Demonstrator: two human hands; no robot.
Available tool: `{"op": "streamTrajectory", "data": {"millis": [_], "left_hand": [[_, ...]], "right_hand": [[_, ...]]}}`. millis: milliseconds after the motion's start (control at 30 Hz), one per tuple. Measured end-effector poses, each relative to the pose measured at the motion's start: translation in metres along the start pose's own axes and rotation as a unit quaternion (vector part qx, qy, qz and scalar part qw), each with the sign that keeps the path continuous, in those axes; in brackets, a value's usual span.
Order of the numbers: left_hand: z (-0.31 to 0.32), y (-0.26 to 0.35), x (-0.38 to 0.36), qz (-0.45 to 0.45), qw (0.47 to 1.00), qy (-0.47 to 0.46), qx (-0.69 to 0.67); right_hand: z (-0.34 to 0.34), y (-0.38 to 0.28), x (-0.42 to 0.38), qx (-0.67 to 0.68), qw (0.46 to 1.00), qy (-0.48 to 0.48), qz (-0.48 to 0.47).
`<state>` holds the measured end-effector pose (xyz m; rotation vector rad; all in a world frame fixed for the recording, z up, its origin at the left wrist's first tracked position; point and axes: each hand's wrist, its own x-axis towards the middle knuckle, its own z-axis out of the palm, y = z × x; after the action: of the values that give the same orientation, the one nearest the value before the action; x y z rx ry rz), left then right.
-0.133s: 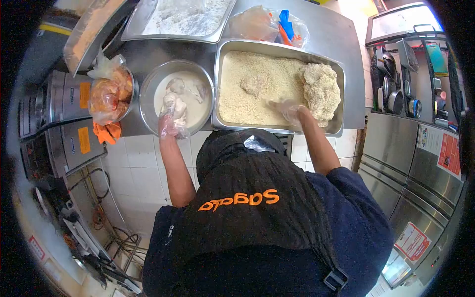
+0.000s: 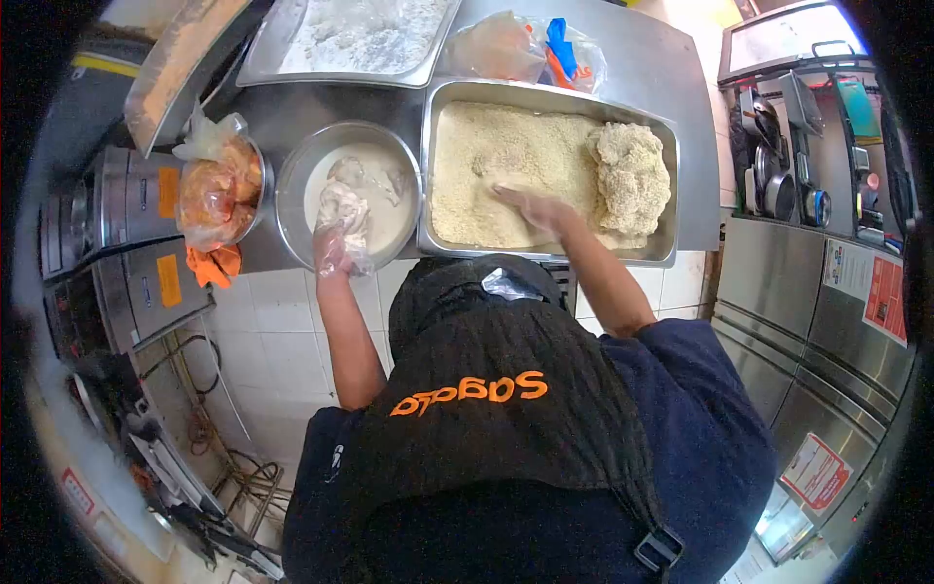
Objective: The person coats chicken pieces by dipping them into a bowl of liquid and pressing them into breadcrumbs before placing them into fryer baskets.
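In a round metal bowl (image 2: 287,209) of milky liquid, my left hand (image 2: 334,251), in a clear glove, is closed on a pale chicken piece (image 2: 342,209) near the bowl's front rim. My right hand (image 2: 537,209), also gloved, has its fingers stretched out over the crumbs (image 2: 467,209) in a large metal tray (image 2: 669,255). A crumb-covered piece (image 2: 501,161) lies partly buried just beyond its fingertips. Coated pieces (image 2: 632,180) are heaped at the tray's right end.
A tray of white flour (image 2: 365,34) stands behind the bowl. Bagged raw meat (image 2: 219,190) sits in a bowl at the left, with an orange cloth (image 2: 212,265) below it. Plastic bags (image 2: 501,47) lie behind the crumb tray.
My right hand has moved left across the crumbs, toward the partly buried piece, which now shows less. My left hand stays at the chicken piece in the bowl.
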<state>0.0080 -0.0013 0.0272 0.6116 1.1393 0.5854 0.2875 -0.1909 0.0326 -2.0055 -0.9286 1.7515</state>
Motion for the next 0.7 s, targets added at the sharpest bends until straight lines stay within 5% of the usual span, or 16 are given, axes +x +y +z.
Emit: {"op": "streamTrajectory", "data": {"millis": [33, 167, 233, 267, 333, 367, 400, 467, 500, 567, 700], "left_hand": [[0.006, 0.004, -0.004, 0.007, 0.999, 0.018, 0.05], [0.023, 0.014, -0.014, 0.051, 0.996, 0.022, 0.071], [0.025, 0.018, -0.016, 0.026, 0.994, 0.061, 0.084], [0.026, 0.019, -0.018, 0.026, 0.994, 0.065, 0.08], [0.027, 0.022, -0.022, 0.076, 0.976, 0.097, 0.179], [0.026, 0.021, -0.022, 0.077, 0.976, 0.104, 0.177], [0.025, 0.019, -0.021, 0.09, 0.983, 0.089, 0.13], [-0.005, -0.003, 0.012, 0.113, 0.991, 0.056, 0.051], [-0.006, -0.001, 0.012, 0.115, 0.99, 0.065, 0.052], [-0.006, -0.001, 0.015, 0.099, 0.994, 0.034, 0.042], [-0.007, -0.009, 0.019, 0.052, 0.994, -0.029, -0.093]], "right_hand": [[0.008, -0.014, 0.005, 0.185, 0.981, -0.014, 0.065], [0.025, 0.005, 0.062, 0.175, 0.981, -0.016, -0.083], [0.026, 0.017, 0.063, 0.183, 0.925, 0.026, -0.333], [0.02, 0.033, 0.077, 0.18, 0.925, 0.02, -0.332], [0.003, 0.061, 0.114, 0.124, 0.827, 0.151, -0.527], [-0.017, 0.025, 0.089, 0.0, 0.939, 0.14, -0.313], [-0.038, -0.017, 0.06, -0.128, 0.982, 0.119, -0.078], [-0.057, -0.011, 0.095, -0.47, 0.86, 0.159, -0.123], [-0.054, -0.016, 0.104, -0.47, 0.859, 0.154, -0.13], [-0.051, -0.026, 0.117, -0.367, 0.849, 0.365, -0.109], [-0.023, -0.02, 0.112, -0.383, 0.876, 0.278, -0.096]]}}
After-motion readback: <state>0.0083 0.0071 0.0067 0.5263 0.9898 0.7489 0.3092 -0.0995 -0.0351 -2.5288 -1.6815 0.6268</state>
